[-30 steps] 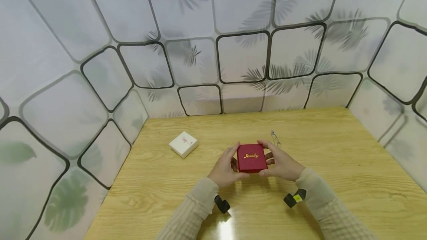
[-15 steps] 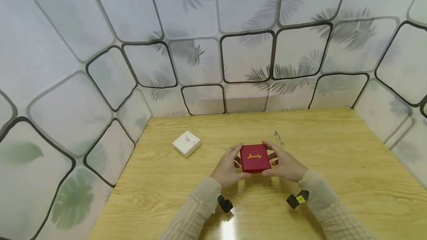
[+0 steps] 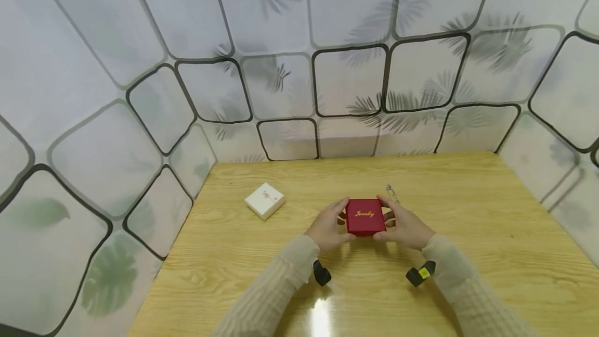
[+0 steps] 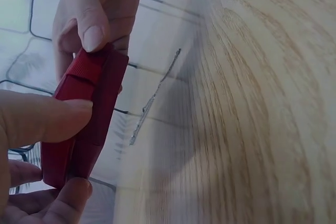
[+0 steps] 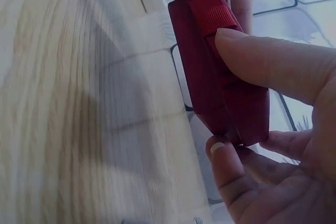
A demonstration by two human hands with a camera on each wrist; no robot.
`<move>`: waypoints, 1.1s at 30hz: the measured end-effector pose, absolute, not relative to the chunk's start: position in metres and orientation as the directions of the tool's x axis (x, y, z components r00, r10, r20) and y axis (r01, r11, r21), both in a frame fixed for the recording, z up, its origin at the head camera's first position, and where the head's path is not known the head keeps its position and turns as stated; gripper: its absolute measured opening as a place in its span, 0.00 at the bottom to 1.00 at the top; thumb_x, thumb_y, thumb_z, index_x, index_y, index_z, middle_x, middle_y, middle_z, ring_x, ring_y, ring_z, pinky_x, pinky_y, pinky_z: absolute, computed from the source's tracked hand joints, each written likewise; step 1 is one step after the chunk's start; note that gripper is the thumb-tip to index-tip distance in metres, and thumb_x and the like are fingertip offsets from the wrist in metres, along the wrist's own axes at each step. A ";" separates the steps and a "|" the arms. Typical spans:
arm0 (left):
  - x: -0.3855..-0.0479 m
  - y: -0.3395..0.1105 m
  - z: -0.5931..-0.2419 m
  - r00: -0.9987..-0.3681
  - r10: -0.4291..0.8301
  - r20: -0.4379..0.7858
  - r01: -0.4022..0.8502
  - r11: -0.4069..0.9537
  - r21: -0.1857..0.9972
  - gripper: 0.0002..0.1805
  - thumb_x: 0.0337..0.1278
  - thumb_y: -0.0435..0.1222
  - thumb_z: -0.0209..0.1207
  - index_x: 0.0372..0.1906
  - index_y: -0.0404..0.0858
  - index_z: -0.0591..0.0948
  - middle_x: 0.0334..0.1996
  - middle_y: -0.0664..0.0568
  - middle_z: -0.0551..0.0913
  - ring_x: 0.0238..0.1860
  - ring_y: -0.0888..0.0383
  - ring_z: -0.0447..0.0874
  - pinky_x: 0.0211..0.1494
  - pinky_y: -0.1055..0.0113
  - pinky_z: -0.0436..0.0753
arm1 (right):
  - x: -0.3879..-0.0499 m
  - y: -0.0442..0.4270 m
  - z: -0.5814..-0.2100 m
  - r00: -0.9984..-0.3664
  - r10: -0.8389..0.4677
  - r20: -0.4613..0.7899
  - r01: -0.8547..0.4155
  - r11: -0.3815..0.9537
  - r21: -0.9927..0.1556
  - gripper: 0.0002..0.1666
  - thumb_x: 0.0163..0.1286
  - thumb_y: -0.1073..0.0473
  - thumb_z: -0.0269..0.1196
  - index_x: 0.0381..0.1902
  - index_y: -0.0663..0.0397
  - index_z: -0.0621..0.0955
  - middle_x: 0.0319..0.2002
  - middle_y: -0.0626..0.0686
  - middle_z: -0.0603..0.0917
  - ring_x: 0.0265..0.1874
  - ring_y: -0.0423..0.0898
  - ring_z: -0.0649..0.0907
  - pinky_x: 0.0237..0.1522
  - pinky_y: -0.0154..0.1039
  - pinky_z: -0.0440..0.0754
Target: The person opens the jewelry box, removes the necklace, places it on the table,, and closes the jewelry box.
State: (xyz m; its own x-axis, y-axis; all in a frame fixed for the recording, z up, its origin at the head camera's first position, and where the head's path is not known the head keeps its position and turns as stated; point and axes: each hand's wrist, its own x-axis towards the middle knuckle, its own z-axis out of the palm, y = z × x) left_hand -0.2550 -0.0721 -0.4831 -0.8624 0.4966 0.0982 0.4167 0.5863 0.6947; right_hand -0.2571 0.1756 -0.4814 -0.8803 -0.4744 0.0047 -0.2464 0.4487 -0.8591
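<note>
A small red jewelry box with gold "Jewelry" lettering on its lid is held level between both hands in the head view. My left hand grips its left side, the thumb along the near edge. On the opposite side, my right hand holds it the same way. In the left wrist view the box is off the table, its lid seam and a ribbed ribbon tab showing. The right wrist view also shows the box pinched between thumb and fingers. Just behind the right fingers lies a thin silvery chain.
A flat white box with pink script lies on the wooden table, to the left of the hands. Patterned curtain surrounds the table at the back and sides. Each wrist carries a small black camera.
Both hands have carried the red box slightly to the right and away from the body, nearer the chain. The head view has shifted a little. The grip looks the same.
</note>
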 end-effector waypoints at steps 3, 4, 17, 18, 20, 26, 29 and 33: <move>-0.261 -0.068 -0.483 -0.867 0.491 0.085 0.410 0.605 0.682 0.50 0.50 0.35 0.70 0.76 0.40 0.54 0.71 0.53 0.62 0.53 0.63 0.75 0.52 0.77 0.75 | -0.264 0.178 -0.482 -0.881 -0.473 0.004 -0.251 0.459 -0.853 0.62 0.55 0.53 0.74 0.75 0.64 0.49 0.68 0.65 0.61 0.49 0.54 0.77 0.47 0.46 0.80; -0.262 -0.067 -0.483 -0.868 0.489 0.083 0.409 0.611 0.678 0.50 0.51 0.35 0.70 0.75 0.40 0.54 0.71 0.52 0.62 0.53 0.62 0.76 0.53 0.77 0.75 | -0.266 0.179 -0.482 -0.882 -0.472 0.005 -0.253 0.464 -0.849 0.62 0.55 0.53 0.74 0.75 0.65 0.49 0.68 0.65 0.61 0.49 0.54 0.77 0.47 0.46 0.80; -0.279 -0.052 -0.482 -0.905 0.424 0.032 0.326 0.644 0.692 0.46 0.52 0.38 0.69 0.74 0.42 0.59 0.72 0.52 0.59 0.56 0.61 0.76 0.55 0.75 0.74 | -0.287 0.189 -0.481 -0.888 -0.460 -0.007 -0.258 0.511 -0.820 0.62 0.55 0.54 0.74 0.74 0.67 0.48 0.66 0.70 0.63 0.52 0.60 0.77 0.50 0.50 0.80; -0.280 -0.052 -0.483 -0.907 0.421 0.034 0.326 0.646 0.690 0.45 0.52 0.38 0.69 0.74 0.42 0.59 0.72 0.52 0.60 0.56 0.61 0.76 0.55 0.76 0.75 | -0.288 0.189 -0.481 -0.886 -0.463 -0.013 -0.258 0.516 -0.817 0.62 0.55 0.54 0.74 0.74 0.68 0.48 0.66 0.70 0.63 0.52 0.60 0.77 0.50 0.50 0.80; -0.282 -0.050 -0.484 -0.909 0.414 0.042 0.326 0.646 0.690 0.44 0.52 0.38 0.69 0.73 0.41 0.62 0.71 0.51 0.62 0.54 0.61 0.78 0.53 0.76 0.76 | -0.291 0.191 -0.482 -0.888 -0.458 -0.031 -0.244 0.529 -0.813 0.63 0.54 0.54 0.74 0.74 0.68 0.48 0.66 0.71 0.64 0.52 0.60 0.78 0.50 0.49 0.80; -0.286 -0.046 -0.485 -0.915 0.402 0.043 0.320 0.653 0.687 0.41 0.52 0.38 0.69 0.71 0.41 0.64 0.70 0.50 0.64 0.52 0.60 0.80 0.50 0.76 0.78 | -0.300 0.194 -0.485 -0.887 -0.460 -0.039 -0.245 0.541 -0.805 0.63 0.53 0.55 0.75 0.73 0.71 0.49 0.64 0.72 0.63 0.50 0.58 0.79 0.46 0.45 0.82; -0.288 -0.044 -0.486 -0.918 0.394 0.035 0.308 0.655 0.690 0.41 0.53 0.38 0.69 0.72 0.41 0.64 0.69 0.51 0.65 0.52 0.61 0.80 0.50 0.75 0.78 | -0.304 0.196 -0.484 -0.891 -0.454 -0.032 -0.256 0.558 -0.789 0.62 0.52 0.55 0.76 0.72 0.72 0.51 0.62 0.71 0.65 0.49 0.58 0.80 0.45 0.43 0.82; -0.293 -0.042 -0.489 -0.921 0.389 0.012 0.283 0.650 0.705 0.40 0.53 0.38 0.69 0.71 0.42 0.65 0.66 0.52 0.70 0.52 0.63 0.80 0.51 0.75 0.77 | -0.309 0.198 -0.485 -0.888 -0.459 -0.030 -0.287 0.604 -0.744 0.63 0.51 0.52 0.76 0.72 0.73 0.52 0.61 0.72 0.65 0.49 0.57 0.80 0.46 0.45 0.82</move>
